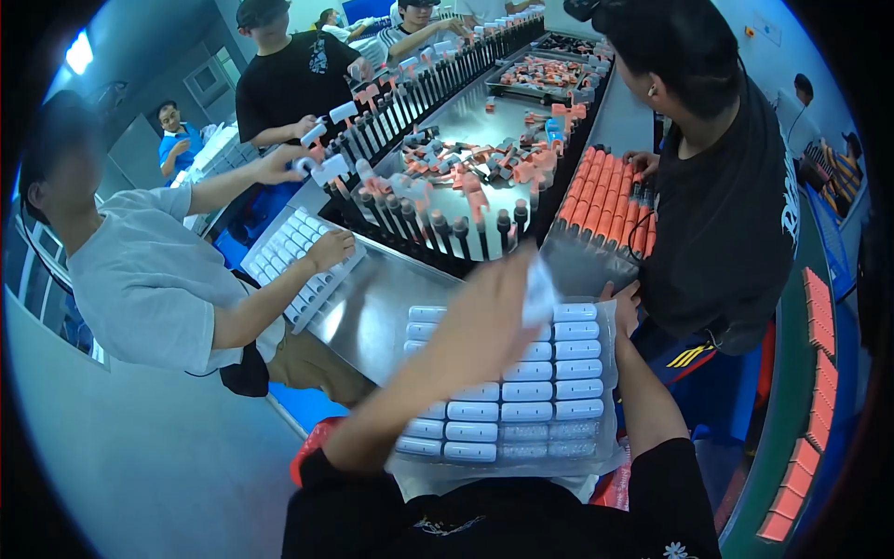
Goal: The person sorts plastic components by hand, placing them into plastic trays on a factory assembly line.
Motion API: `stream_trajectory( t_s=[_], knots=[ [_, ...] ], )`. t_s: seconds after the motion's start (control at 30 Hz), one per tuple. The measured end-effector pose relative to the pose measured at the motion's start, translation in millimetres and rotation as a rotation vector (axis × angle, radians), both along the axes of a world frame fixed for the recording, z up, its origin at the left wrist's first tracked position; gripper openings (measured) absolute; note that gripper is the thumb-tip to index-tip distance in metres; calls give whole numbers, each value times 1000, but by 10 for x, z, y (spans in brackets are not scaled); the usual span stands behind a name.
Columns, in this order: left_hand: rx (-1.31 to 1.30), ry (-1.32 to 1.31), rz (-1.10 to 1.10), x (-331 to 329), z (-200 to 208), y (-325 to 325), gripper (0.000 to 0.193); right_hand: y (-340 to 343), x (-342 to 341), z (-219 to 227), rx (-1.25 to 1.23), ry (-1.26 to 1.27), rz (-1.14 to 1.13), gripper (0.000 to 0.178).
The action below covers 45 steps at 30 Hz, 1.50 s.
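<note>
Left hand (498,298) holding a white piece (540,293) above the tray's (608,373) far side; right hand (626,306) at its far right corner.
Left hand blurred, fingers closed on the piece; right hand's grip, cannot tell. Rows of white casings (576,369) fill most of the tray below, clear slots (548,440) near right. Metal table (372,298) beyond, then looped line of black upright holders (442,228) around loose orange and grey parts (475,166). Co-worker left beside second tray (328,287) of white casings; co-worker right touching orange tubes (596,200).
</note>
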<state>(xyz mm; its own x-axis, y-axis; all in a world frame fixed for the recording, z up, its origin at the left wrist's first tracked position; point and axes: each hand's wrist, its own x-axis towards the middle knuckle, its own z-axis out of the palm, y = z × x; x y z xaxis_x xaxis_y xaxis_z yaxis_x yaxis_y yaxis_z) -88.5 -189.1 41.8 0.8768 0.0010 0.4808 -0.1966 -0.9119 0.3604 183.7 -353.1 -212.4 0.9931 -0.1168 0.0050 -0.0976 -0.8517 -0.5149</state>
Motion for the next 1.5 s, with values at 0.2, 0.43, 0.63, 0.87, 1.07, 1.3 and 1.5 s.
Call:
stream_trajectory(
  t_s=[0.2, 0.43, 0.63, 0.87, 1.07, 1.3, 1.5],
  knots=[
    [505, -37, 169, 1318, 243, 1065, 70, 78, -68, 62, -14, 30, 12, 81],
    [202, 470, 291, 1562, 77, 1342, 60, -22, 8, 47, -2, 35, 13, 83],
    [31, 204, 407, 1022, -290, 1519, 49, -87, 41, -20, 16, 5, 9, 84],
    [527, 284, 854, 869, -182, 1592, 50, -40, 175, -264, -4, 2, 4, 88],
    [685, -187, 388, 1012, 361, 1206, 20, 86, 77, 65, 10, 52, 10, 87],
    [536, -9, 1, 1438, -145, 1248, 31, -117, 51, -106, -9, 60, -13, 87],
    [559, 78, 442, 1000, -405, 1367, 47, -51, -93, -28, 28, 46, 47, 86]
  ],
)
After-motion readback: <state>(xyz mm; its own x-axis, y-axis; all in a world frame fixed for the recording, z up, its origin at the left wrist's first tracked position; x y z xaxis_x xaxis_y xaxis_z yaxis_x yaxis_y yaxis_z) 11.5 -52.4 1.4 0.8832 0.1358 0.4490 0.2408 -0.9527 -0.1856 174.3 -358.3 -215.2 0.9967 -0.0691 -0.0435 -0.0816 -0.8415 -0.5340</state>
